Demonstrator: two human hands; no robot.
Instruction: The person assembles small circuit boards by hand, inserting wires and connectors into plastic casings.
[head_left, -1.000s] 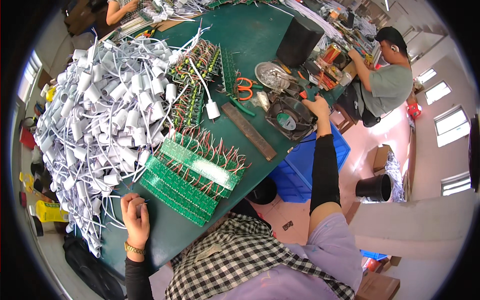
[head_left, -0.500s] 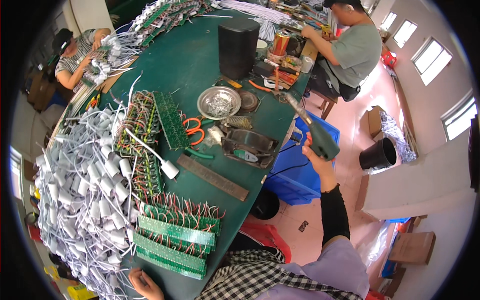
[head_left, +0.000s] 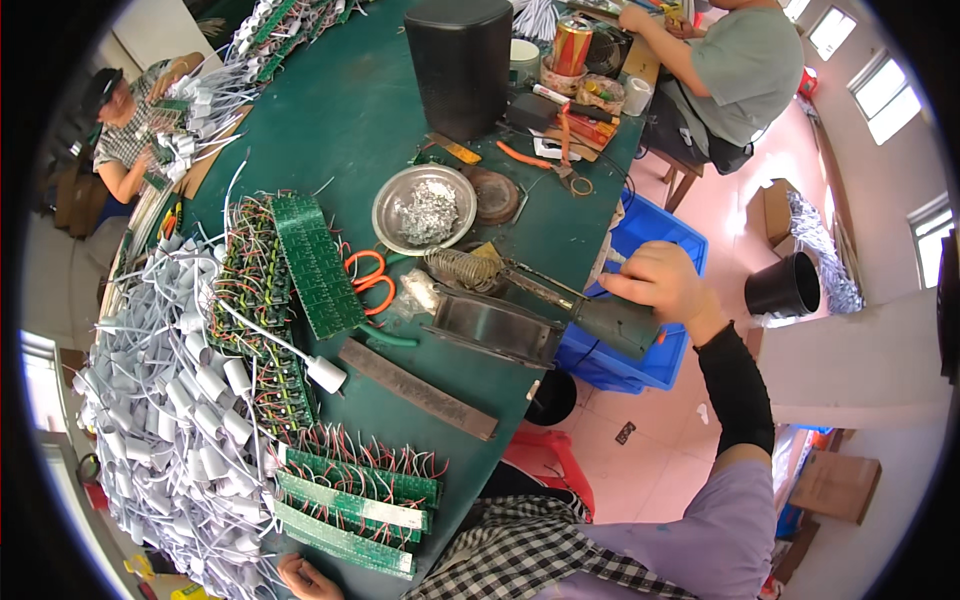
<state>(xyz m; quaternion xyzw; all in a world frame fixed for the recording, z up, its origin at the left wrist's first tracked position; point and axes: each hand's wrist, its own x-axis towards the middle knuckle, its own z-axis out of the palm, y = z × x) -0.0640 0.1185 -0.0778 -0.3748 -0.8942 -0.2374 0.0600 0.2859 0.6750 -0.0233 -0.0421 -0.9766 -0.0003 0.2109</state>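
My right hand (head_left: 662,285) is closed around the dark green handle of a soldering gun (head_left: 622,328) at the table's right edge. The gun's metal barrel points left toward a coiled wire spring (head_left: 468,270) on a dark iron stand (head_left: 497,325). Near the lower edge, my left hand (head_left: 308,578) rests on the table with loosely bent fingers and nothing visible in it; the frame cuts part of it off. Just beyond it lie green circuit board strips (head_left: 350,535) with red and white wires. A heap of white cylindrical plugs with cables (head_left: 180,430) lies beside that hand.
A metal bowl of solder scraps (head_left: 425,212), orange-handled scissors (head_left: 372,282), a flat dark bar (head_left: 418,388) and a black bin (head_left: 460,70) stand or lie on the table. A blue crate (head_left: 650,225) is beside its right edge. Two people work at the far sides.
My right hand has brought the soldering gun down from a raised, upward-tilted position to beside the stand, its barrel now toward the spring. The camera view has shifted; my left hand stays low.
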